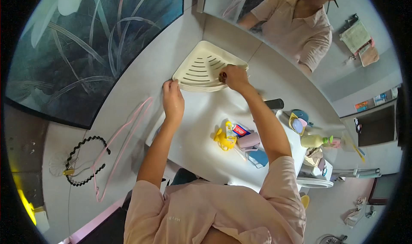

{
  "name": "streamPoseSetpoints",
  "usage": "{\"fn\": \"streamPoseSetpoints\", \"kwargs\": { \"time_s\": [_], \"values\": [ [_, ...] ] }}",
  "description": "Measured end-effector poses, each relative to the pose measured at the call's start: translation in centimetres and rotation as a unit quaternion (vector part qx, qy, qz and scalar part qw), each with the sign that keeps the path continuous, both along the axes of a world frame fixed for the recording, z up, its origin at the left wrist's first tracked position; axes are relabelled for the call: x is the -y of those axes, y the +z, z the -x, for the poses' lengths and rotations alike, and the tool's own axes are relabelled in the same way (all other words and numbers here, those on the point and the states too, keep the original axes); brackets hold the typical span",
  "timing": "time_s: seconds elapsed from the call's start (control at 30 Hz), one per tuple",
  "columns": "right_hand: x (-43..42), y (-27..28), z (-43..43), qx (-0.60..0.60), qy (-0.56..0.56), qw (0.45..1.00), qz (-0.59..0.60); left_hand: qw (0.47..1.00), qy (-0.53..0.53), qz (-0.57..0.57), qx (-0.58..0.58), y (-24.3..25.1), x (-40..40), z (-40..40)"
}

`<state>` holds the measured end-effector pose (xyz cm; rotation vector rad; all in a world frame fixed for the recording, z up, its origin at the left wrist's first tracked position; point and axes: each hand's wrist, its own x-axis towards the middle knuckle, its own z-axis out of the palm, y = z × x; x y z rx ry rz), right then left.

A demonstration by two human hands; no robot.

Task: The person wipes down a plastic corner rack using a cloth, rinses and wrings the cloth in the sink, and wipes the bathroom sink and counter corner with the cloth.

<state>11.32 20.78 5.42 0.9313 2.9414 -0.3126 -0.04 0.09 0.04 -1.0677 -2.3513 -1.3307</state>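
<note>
A cream plastic corner shelf [199, 67] with slots in its base sits in the corner, above the white washbasin [193, 121]. My left hand [173, 99] touches the shelf's left front corner with its fingertips. Over the shelf's right side, my right hand [236, 78] is closed around a small brownish thing [222, 77], too hidden to name. Lower down in the basin lie a yellow plastic cup or toy [225, 141], a toothpaste tube [240, 130], a pinkish cup [248, 141] and a blue cup [258, 158].
A mirror [289, 28] hangs at upper right. A pink hanger [127, 125] and a black wavy headband [77, 144] hang on the left wall. Right of my right forearm are a black cylinder [275, 104] and a pale green pump bottle [312, 141]. A dark framed picture [96, 44] fills the upper left.
</note>
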Motion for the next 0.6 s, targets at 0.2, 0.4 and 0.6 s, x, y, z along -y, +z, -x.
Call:
{"fn": "streamPoseSetpoints", "kwargs": {
  "time_s": [0.2,0.4,0.6],
  "values": [
    [0.4,-0.7,-2.3,-0.438,-0.032,0.833,0.336,0.985,-0.115,0.013,-0.127,2.9,-3.6,-3.3],
    [-1.3,-2.6,-6.0,-0.452,-0.191,0.869,0.061,0.943,-0.203,0.257,0.061,2.9,-9.9,-1.3],
    [0.3,-4.9,-6.9,-0.427,-0.292,0.845,0.139,0.896,-0.390,0.174,0.122,0.8,-15.3,-1.6]
  ]
}}
